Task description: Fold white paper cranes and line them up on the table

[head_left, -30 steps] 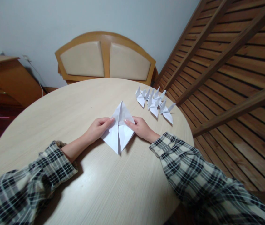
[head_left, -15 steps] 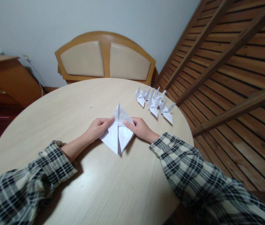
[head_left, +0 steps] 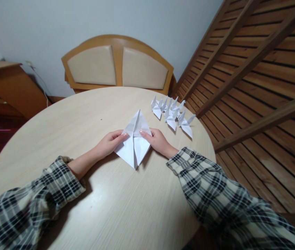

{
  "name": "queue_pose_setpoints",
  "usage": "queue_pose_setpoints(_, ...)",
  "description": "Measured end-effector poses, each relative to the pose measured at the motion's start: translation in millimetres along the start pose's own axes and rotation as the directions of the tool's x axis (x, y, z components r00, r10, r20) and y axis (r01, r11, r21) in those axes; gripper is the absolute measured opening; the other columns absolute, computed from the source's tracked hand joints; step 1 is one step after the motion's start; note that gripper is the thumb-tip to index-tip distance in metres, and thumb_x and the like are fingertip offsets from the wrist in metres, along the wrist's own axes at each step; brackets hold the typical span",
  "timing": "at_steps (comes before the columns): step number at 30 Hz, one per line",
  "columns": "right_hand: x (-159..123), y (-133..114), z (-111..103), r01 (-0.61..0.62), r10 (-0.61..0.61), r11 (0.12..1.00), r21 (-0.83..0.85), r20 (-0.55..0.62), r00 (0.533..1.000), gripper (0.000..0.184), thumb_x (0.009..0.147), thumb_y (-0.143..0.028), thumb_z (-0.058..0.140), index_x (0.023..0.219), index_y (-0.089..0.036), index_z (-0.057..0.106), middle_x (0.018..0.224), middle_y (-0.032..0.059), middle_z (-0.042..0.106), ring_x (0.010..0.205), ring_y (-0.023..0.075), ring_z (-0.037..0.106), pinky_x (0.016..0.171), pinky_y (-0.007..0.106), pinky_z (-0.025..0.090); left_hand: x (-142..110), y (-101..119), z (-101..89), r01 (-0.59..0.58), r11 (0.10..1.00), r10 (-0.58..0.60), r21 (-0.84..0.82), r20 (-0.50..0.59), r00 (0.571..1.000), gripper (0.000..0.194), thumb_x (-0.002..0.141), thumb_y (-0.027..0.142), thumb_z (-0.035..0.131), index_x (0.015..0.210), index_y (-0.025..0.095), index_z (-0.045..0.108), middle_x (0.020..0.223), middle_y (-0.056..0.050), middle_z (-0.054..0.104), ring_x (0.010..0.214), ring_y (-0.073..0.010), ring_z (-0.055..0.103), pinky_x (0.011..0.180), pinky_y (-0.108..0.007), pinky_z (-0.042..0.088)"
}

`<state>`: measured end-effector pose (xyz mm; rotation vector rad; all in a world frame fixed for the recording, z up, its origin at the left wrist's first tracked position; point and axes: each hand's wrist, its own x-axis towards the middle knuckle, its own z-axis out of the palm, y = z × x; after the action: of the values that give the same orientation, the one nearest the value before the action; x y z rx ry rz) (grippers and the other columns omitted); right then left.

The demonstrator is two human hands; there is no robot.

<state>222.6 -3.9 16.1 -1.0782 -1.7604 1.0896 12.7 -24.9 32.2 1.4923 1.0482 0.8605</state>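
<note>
A sheet of white paper (head_left: 126, 150), folded into a diamond with a crease down its middle, is held between both hands over the table. My left hand (head_left: 113, 140) grips its left corner, thumb on top and fingers underneath. On the opposite corner, my right hand (head_left: 159, 140) has its thumb pressed on the upper face, and its other fingers are mostly hidden behind the paper. One point of the diamond faces away from me, the other toward me. Several white folded paper cranes (head_left: 171, 119) stand together beyond my right hand.
The round pale wooden table (head_left: 58, 128) lies under my hands. At its far side is a chair or headboard-like panel (head_left: 119, 62) with cream pads. A slatted wooden screen (head_left: 254, 80) rises along the right; a wooden desk (head_left: 14, 83) is at the left.
The folded paper has turned slightly and shifted a little to the right and away from me. Both hands keep hold of its sides. The cranes have not moved.
</note>
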Motion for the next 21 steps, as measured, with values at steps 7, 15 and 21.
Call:
queue_pose_setpoints(7, -0.5, -0.1, -1.0, 0.008, -0.008, 1.000, 0.009, 0.000, 1.000, 0.043, 0.083, -0.057, 0.055, 0.069, -0.017, 0.053, 0.064, -0.0007, 0.047, 0.061, 0.0118, 0.040, 0.055, 0.026, 0.031, 1.2, -5.1, -1.4, 0.011, 0.998, -0.006, -0.066, 0.071, 0.997, 0.029, 0.086, 0.039, 0.058, 0.093, 0.012, 0.067, 0.069, -0.004, 0.061, 0.056, -0.0115, 0.049, 0.049, -0.022, 0.035)
queue_pose_setpoints(15, 0.0, 2.3, -1.5, 0.045, -0.045, 0.999, -0.028, 0.004, 0.999, 0.043, 0.084, -0.057, 0.054, 0.068, -0.017, 0.053, 0.066, -0.0002, 0.049, 0.062, 0.0119, 0.041, 0.055, 0.026, 0.031, 1.4, -8.9, -2.4, 0.033, 0.996, -0.027, -0.081, 0.072, 0.997, 0.026, 0.085, 0.038, 0.060, 0.088, 0.013, 0.067, 0.064, -0.002, 0.058, 0.053, -0.0105, 0.047, 0.048, -0.022, 0.034)
queue_pose_setpoints(21, -0.2, 0.5, -2.0, 0.038, -0.039, 0.999, -0.032, -0.008, 0.999, 0.044, 0.084, -0.057, 0.055, 0.068, -0.017, 0.053, 0.064, -0.0006, 0.047, 0.061, 0.0117, 0.041, 0.055, 0.026, 0.030, 1.0, -7.1, -2.0, 0.037, 0.994, -0.031, -0.104, 0.066, 0.997, 0.027, 0.084, 0.038, 0.062, 0.091, 0.012, 0.068, 0.067, -0.002, 0.060, 0.055, -0.0105, 0.049, 0.051, -0.022, 0.038)
